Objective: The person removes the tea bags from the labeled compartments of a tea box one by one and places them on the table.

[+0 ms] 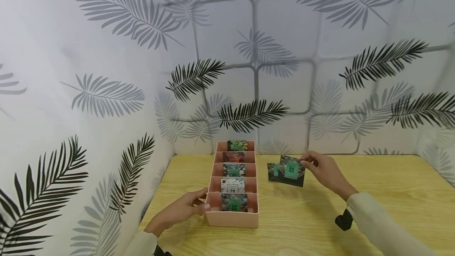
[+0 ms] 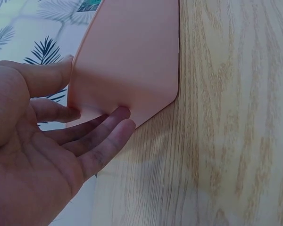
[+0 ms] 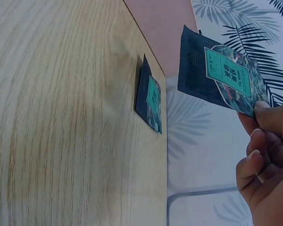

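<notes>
My right hand (image 1: pixel 323 171) pinches a dark green-tea sachet (image 1: pixel 292 170) by one corner between thumb and fingers. In the right wrist view this sachet (image 3: pixel 221 73) is raised over the table, its green label showing. A second, similar sachet (image 1: pixel 273 172) lies on the table behind it, partly hidden in the head view. My left hand (image 1: pixel 186 208) holds the near left corner of a pink divided box (image 1: pixel 232 219). In the left wrist view the thumb is at the box's rim and the other fingers (image 2: pixel 108 141) are against its outer wall.
The box's compartments stand in one row, each with a sachet: a green-labelled one (image 1: pixel 234 202) nearest, then a white one (image 1: pixel 232 185), with a red one (image 1: pixel 234 157) farther back. The wooden table (image 1: pixel 373 181) ends at a leaf-patterned curtain (image 1: pixel 227 50) behind and left.
</notes>
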`<state>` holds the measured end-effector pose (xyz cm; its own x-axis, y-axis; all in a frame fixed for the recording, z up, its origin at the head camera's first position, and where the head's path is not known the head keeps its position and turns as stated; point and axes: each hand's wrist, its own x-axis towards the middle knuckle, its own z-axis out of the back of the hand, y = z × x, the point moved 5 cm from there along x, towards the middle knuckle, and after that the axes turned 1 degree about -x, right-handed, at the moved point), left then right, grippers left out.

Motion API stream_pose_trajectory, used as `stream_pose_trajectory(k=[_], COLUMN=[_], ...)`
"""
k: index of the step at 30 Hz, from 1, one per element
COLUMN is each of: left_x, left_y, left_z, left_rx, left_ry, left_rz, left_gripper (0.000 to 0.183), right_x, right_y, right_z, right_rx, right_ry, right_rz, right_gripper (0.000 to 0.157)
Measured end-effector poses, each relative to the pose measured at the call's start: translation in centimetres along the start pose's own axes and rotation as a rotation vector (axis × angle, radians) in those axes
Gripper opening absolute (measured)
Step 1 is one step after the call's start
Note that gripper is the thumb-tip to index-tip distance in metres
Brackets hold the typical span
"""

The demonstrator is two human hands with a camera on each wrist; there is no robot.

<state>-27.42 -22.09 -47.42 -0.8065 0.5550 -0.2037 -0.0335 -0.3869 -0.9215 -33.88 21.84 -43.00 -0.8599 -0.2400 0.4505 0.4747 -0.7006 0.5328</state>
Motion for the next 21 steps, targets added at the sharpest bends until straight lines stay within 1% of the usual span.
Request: stream_pose_trajectory(k=[4, 11, 16, 21], left_x=[0.0, -0.1, -0.3, -0.1], left_y=[-0.1, -0.2, -0.1, -0.2], left_z=[-0.1, -0.3, -0.5, -0.2], left_rx=[0.002, -0.022, -0.018, -0.007], left_ry=[0.000, -0.003, -0.004, -0.008], left_rz=[-0.002, -0.004, 0.003, -0.001], left_gripper=[0.072, 0.072, 0.070, 0.069], right_x=[0.0, -0.2, -0.5, -0.2], right_y=[-0.7, -2.2, -3.7, -4.9], right_z=[0.1, 0.4, 0.2, 0.1], right_rx=[-0.006, -0.038, -0.052, -0.062], right_ry=[0.002, -0.012, 0.014, 0.010], right_rz=[-0.005, -0.020, -0.045, -0.065], right_gripper=[0.010, 0.009, 0.010, 0.012])
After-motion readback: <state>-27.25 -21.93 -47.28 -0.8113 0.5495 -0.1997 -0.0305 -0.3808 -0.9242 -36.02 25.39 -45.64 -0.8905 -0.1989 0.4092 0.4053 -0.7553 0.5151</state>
